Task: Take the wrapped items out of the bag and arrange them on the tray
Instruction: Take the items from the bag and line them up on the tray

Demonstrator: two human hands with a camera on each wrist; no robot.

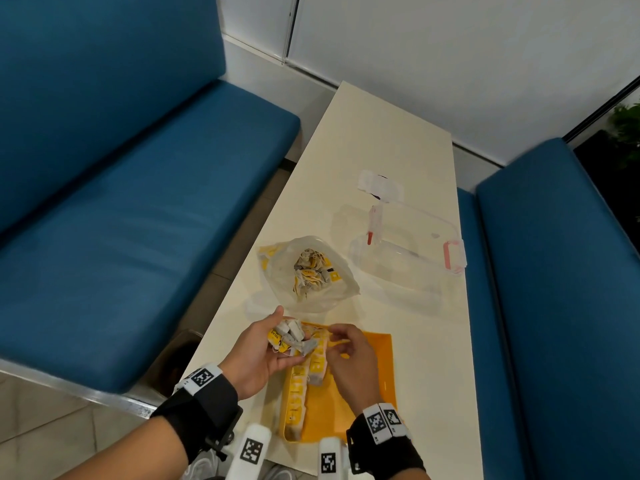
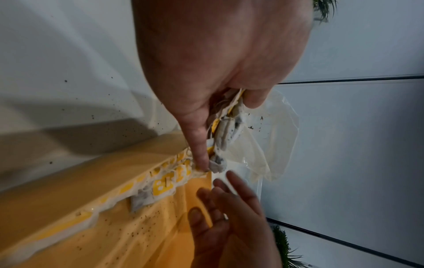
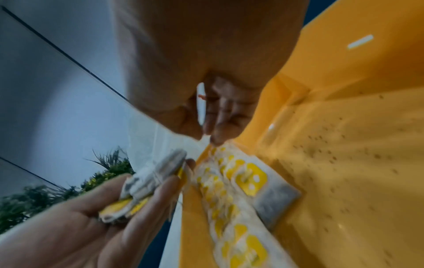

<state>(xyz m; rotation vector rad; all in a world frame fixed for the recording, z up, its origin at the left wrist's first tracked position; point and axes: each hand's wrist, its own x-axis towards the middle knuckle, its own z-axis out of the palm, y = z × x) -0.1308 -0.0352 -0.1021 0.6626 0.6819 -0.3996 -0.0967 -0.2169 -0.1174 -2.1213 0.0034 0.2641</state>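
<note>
The head view looks steeply down from above the near end of the table (image 1: pixel 391 140), taking in the orange tray (image 1: pixel 374 386). Each wrist view sits close over that tray (image 2: pixel 128 241) (image 3: pixel 344 163), facing along its fingers; all three share the tray's left edge.

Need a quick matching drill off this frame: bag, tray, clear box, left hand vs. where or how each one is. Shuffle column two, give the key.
Things:
1. bag
2. tray
3. clear box
4. left hand

States:
A. orange, nearest the person, a row of tea bags along its left side
B. lidless, nothing visible inside
C. holds a bunch of tea bags
D. open on the table, tea bags still inside

Pairs: 1-D, 2-A, 3-B, 4-C
</note>
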